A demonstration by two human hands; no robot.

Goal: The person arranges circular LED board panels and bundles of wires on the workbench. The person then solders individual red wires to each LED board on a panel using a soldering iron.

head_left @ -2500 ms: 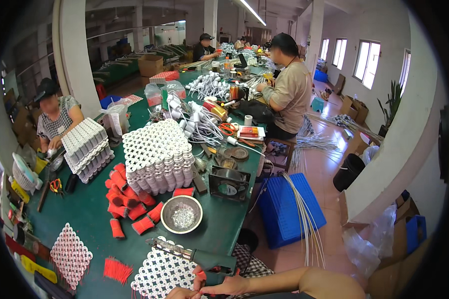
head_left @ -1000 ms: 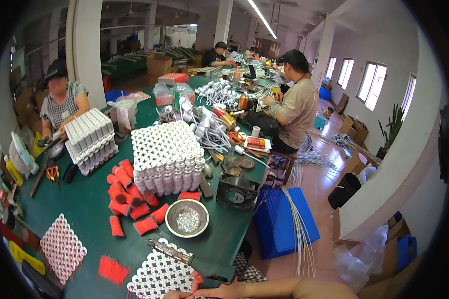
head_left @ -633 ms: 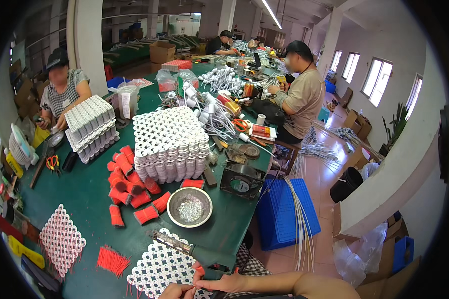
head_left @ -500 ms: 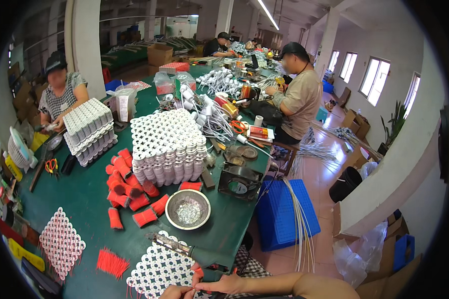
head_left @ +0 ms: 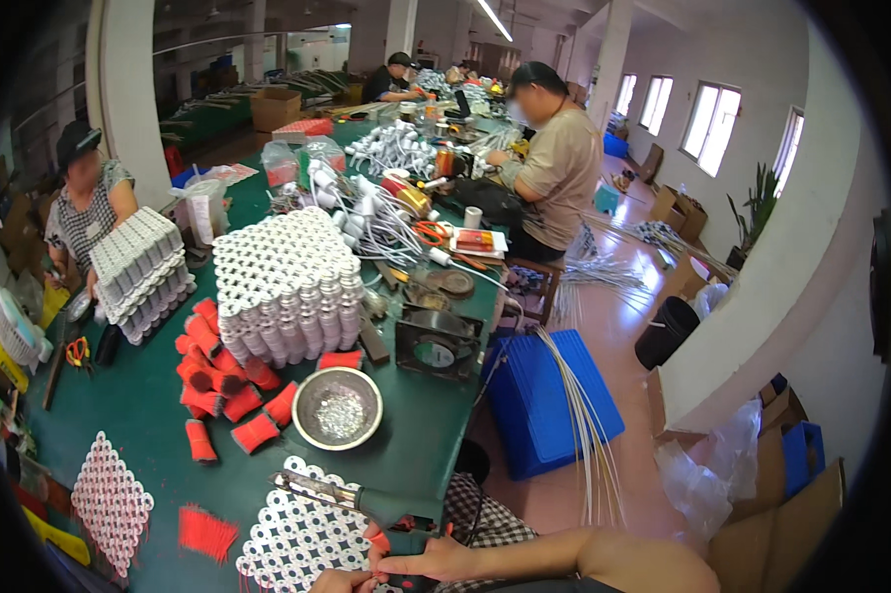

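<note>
My right hand (head_left: 436,561) reaches in from the lower right, its fingertips pinched together against my left hand (head_left: 342,581). Only part of the left hand shows at the lower edge, with its fingers closed too. What they hold between them is too small to make out; a reddish piece (head_left: 375,537) shows just above the fingertips. Beside them lies a white sheet of joined round discs (head_left: 292,539) with red wires at its lower edge. A soldering iron (head_left: 391,506) with a dark handle rests across its far corner. Left of it is a pile of short red wires (head_left: 206,534).
A metal bowl (head_left: 313,393) of silvery bits stands beyond, near red wire bundles (head_left: 256,432) and a tall stack of white disc sheets (head_left: 287,272). A square fan (head_left: 436,343) sits by the right edge. A blue crate (head_left: 564,395) is beside the table. Co-workers sit farther off.
The whole view has swung, so the table and its things appear farther left. My hands stay together at the lower edge beside the white sheet.
</note>
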